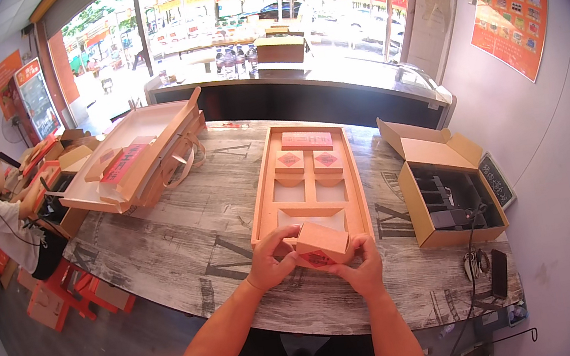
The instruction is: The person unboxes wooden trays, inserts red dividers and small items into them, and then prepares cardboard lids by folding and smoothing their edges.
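Between them, my left hand (273,260) and my right hand (362,266) hold a small cardboard box (322,244) with a red printed label. It is tilted over the near end of a shallow orange-brown gift-box tray (362,194) on the table. At the tray's far end lies a long red-topped box (306,140). Two small square boxes, the left one (289,161) and the right one (327,160), sit side by side below it. Nearer to me are two square openings and a wider opening, partly behind the held box.
A stack of open cardboard trays (139,128) covers the wooden table's (174,250) left side. On the right stand an open carton (415,214) of black devices, keys (475,264) and a dark phone-like object (499,273). A co-worker (16,229) sits at far left among boxes.
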The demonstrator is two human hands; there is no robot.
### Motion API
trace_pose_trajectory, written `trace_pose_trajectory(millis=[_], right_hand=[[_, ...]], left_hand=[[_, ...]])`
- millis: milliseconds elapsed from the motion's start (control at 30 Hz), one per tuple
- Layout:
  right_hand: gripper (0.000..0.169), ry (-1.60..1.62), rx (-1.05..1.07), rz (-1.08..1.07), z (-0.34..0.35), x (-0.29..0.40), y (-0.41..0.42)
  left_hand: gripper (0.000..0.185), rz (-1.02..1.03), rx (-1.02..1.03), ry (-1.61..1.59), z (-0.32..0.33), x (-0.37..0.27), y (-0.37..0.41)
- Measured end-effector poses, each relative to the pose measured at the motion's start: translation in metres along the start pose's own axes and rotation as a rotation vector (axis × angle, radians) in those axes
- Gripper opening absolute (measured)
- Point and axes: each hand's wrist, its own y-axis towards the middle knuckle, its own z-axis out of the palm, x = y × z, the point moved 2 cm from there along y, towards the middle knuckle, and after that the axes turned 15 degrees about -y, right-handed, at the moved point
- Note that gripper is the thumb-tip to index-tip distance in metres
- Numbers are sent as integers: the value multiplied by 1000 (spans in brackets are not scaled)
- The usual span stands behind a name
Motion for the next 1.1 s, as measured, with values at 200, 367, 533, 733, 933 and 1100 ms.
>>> trace_pose_trajectory(millis=[200, 367, 533, 733, 933, 1100], right_hand=[[60, 124, -1, 67, 3, 1, 0], [53, 169, 9, 42, 0, 5, 1], [41, 318, -2, 118, -1, -3, 2], [39, 320, 32, 158, -6, 4, 1], [40, 351, 26, 162, -7, -1, 1], [39, 330, 28, 111, -10, 8, 4]], left_hand=[[51, 19, 11, 26, 2, -6, 2], [53, 37, 23, 39, 2, -7, 3], [53, 87, 58, 109, 2, -7, 3], [50, 87, 61, 92, 6, -11, 8], [56, 46, 98, 104, 6, -13, 9], [60, -1, 99, 177, 6, -15, 5]])
